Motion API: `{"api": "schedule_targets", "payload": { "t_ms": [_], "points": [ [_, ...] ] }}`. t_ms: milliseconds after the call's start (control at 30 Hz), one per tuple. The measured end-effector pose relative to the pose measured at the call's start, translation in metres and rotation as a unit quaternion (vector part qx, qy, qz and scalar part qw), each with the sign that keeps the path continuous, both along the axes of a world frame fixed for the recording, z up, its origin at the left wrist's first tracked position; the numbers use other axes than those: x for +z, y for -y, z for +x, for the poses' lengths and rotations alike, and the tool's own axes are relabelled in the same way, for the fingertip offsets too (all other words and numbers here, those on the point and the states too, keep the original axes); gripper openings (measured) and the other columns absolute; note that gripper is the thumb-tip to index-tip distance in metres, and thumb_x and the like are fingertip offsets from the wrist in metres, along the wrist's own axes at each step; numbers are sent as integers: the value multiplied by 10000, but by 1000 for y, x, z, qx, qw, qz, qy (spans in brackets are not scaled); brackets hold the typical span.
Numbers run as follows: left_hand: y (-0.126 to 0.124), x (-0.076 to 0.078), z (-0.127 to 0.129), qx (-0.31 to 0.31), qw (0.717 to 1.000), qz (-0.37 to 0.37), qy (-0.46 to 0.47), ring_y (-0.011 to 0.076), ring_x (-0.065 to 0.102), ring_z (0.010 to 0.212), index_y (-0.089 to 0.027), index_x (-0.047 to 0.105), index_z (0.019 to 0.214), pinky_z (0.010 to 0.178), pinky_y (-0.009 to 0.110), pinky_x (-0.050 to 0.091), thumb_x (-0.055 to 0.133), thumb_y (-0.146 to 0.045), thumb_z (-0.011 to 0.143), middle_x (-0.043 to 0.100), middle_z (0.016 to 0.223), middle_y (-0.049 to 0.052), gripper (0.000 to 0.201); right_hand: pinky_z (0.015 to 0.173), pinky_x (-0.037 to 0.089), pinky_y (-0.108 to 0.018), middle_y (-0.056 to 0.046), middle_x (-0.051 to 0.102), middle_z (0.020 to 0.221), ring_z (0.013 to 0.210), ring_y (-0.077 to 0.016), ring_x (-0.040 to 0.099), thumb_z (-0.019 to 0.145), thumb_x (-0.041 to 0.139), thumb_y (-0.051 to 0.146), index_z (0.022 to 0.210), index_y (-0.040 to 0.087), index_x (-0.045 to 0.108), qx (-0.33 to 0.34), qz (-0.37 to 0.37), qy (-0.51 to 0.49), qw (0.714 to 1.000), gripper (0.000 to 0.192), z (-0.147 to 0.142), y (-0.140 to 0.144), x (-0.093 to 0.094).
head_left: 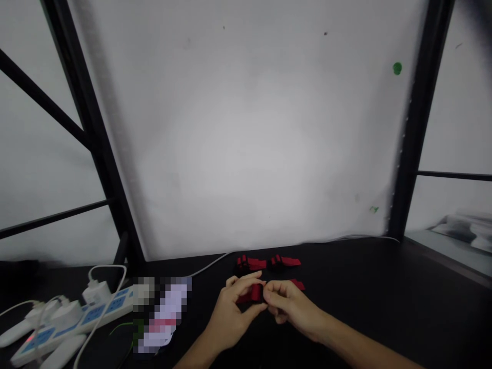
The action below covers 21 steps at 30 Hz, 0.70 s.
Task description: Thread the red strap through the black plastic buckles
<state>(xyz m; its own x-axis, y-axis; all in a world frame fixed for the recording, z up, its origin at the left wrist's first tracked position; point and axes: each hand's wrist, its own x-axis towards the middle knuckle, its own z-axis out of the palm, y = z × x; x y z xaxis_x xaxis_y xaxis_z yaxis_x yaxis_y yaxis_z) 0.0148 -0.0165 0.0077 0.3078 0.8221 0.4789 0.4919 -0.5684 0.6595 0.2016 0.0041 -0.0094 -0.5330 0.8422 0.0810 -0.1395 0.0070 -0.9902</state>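
Pinching: both hands meet over a small red strap (254,293) at the near middle of the black table (384,297).
Left hand: the left hand (230,312) curls its fingers and thumb shut on the strap's left part.
Right hand: the right hand (290,303) presses its fingertips together on the strap's right end, touching the left hand's fingers.
Strap: red with black parts, held just above the tabletop between the two grips.
Beyond the grip: a red strip with black clasps (268,263) lies flat, apart from the hands.
Left of the grip: a white power strip (77,320) with plugs and cables, well apart.
Behind: a white wall panel (249,128) between black frame posts.
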Motion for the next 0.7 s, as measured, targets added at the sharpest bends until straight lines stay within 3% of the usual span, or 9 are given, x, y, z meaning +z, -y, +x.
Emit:
{"api": "schedule_targets", "payload": {
  "t_ms": [133,267,467,633,700],
  "points": [
    [1,-1,-1,-1,1000,17,-26,287,590,1182,-307,656,1137,1052,496,369,793,-189,710,646,1304,53,464,485,221,-214,74,375,596,506,-66,281,799,656,588,685,180,478,-7,46,16,999,459,3,1,6],
    [0,3,-2,-2,995,79,-57,292,604,1159,-285,669,1117,992,464,397,781,-252,758,709,1180,67,377,528,260,-228,50,409,669,577,-90,320,842,617,569,735,174,506,-16,126,75,989,424,7,-1,10],
    [-2,7,-5,23,996,79,-17,280,641,1080,-306,680,1083,969,457,391,771,-223,766,738,1104,32,340,537,263,-227,68,353,655,565,-93,301,861,594,539,753,193,485,-2,73,75,994,379,18,-12,7],
    [-4,3,-5,4,997,78,0,253,634,1060,-291,661,1084,940,413,424,735,-219,793,720,1111,30,308,758,400,-268,19,557,852,797,-149,509,834,650,487,913,216,574,-55,119,59,990,292,20,-15,10],
    [-6,-1,-4,4,995,94,-19,251,626,1058,-279,645,1100,926,405,425,720,-236,806,714,1105,38,306,795,424,-290,-7,622,891,839,-171,558,812,674,473,931,206,619,-46,126,54,989,298,19,-16,10]
  ]
}}
